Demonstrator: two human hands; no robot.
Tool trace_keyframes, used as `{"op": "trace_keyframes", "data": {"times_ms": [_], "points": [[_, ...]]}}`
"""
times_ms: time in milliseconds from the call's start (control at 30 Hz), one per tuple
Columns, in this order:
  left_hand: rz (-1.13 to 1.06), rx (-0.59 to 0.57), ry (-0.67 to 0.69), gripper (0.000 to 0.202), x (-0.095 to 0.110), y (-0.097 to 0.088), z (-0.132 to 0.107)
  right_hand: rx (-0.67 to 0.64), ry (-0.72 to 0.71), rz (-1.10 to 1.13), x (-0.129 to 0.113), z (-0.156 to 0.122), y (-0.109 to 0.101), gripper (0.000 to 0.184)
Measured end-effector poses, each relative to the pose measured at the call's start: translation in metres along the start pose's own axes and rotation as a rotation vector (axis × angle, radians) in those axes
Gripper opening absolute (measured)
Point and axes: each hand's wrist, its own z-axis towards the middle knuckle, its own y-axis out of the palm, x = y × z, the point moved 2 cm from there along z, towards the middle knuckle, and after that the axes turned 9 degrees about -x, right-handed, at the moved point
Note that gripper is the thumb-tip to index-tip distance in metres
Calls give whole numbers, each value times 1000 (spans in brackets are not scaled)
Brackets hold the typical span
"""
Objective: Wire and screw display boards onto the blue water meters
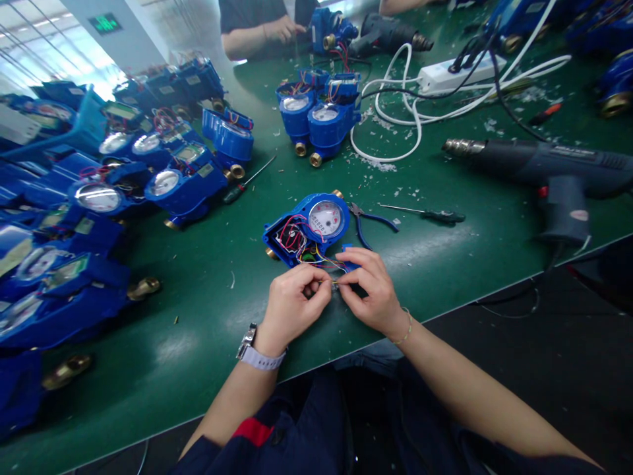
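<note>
A blue water meter [327, 219] lies on the green table in front of me, its side housing uncovered and full of thin coloured wires [295, 236]. Several of these wires run down toward my fingers. My left hand [299, 297], with a watch on its wrist, is closed in a pinch on the wires. Facing it, my right hand [368, 287] pinches the wires too, fingertips close to the left ones. What lies exactly between the fingertips is too small to make out. A blue part shows just behind my right fingers. Pliers [373, 219] with blue handles rest beside the meter.
More blue meters [188, 168] crowd the left side, and two stand farther back. To the right are a screwdriver [435, 214], a heat gun [534, 161] and a white power strip [459, 74] with looped cable. Another screwdriver [240, 189] lies left. Across the table, a co-worker's hand [284, 30] is near a meter.
</note>
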Motion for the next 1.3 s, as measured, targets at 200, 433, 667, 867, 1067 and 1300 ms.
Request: {"op": "trace_keyframes", "data": {"times_ms": [200,433,667,867,1067,1300], "points": [[96,-18,1,12,-2,-1,-2,-12,8,-10,-1,0,0,15],[106,-44,44,12,-1,-1,-2,-26,2,-9,-4,3,4,9],[129,-45,45,11,-1,-1,-4,-27,1,-20,-6,6,5,13],[123,-45,33,11,-4,-1,-3,-77,23,-36,-5,5,4,15],[89,-59,37,10,-3,-6,-4,-80,51,-43,-8,8,-8,10],[123,-57,62,7,-4,-7,-4,-186,51,-73,-12,20,-17,8]]}}
